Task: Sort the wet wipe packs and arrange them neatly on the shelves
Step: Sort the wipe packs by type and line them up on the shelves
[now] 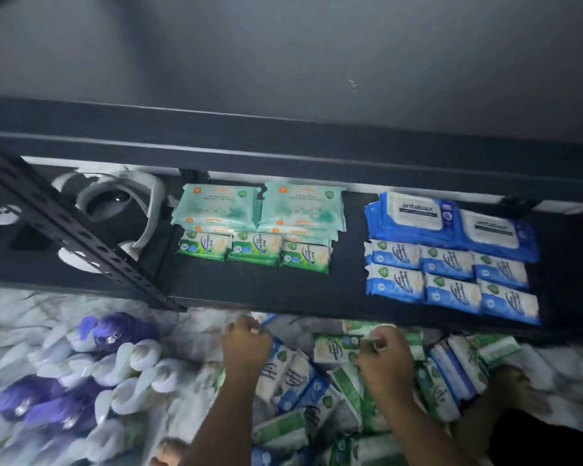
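Nearest the person, a heap of small packs lies on a crumpled white sheet on the floor, green ones and blue ones jumbled together. The right hand has its fingers curled round a green pack at the heap's far side. The left hand is curled too, at the far edge of the heap. It may be pinching something, but blur hides the fingertips and I cannot tell what, if anything, it holds. Left of the heap lie purple and white bottles.

Beyond the hands runs the black shelf. On it is a row of three small green packs, with two stacks of mint packs just behind. Well apart to the right are two rows of small blue packs, backed by large blue packs. At the shelf's left end, behind a black perforated upright, rests a white headset.
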The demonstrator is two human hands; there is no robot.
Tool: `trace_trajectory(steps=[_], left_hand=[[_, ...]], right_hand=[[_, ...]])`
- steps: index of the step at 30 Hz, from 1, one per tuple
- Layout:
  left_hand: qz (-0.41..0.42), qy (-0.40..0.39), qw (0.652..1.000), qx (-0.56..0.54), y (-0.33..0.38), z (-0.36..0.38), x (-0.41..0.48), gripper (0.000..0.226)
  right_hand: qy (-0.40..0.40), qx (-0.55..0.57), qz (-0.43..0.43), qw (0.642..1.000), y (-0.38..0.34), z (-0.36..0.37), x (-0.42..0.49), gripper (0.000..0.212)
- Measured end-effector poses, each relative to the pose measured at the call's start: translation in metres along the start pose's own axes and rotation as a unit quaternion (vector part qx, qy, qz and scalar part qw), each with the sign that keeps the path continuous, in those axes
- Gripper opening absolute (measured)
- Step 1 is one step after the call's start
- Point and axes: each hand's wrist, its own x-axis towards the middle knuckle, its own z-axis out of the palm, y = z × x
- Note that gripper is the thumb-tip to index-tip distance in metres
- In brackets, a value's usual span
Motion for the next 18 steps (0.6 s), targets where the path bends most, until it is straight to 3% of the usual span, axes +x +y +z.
trace_trajectory(steps=[5, 9, 11, 13, 15, 18], left_hand=[[0.024, -0.096, 0.991, 0.091, -0.026, 0.022, -0.067, 0.037], [0.060, -0.164, 0.968, 0.182, -0.044, 0.035, -0.095, 0.050], [0.073, -0.175, 0.960, 0.206, -0.046, 0.040, -0.102, 0.065], [0.089, -0.174, 0.958, 0.209, -0.041, 0.044, -0.105, 0.065], [0.093, -0.175, 0.961, 0.192, -0.035, 0.051, -0.100, 0.060], [0.117, -0.170, 0.964, 0.166, -0.026, 0.065, -0.086, 0.069]], right_hand=[[-0.039, -0.027, 0.134, 0.990, 0.045, -0.041, -0.032, 0.008], [-0.078, -0.014, 0.184, 0.980, 0.074, -0.064, -0.056, 0.019], [-0.087, -0.025, 0.193, 0.977, 0.085, -0.066, -0.058, 0.013], [-0.099, -0.037, 0.199, 0.974, 0.093, -0.068, -0.050, 0.012], [-0.110, -0.034, 0.199, 0.973, 0.101, -0.066, -0.038, 0.024], [-0.112, -0.015, 0.183, 0.977, 0.110, -0.057, -0.021, 0.034]])
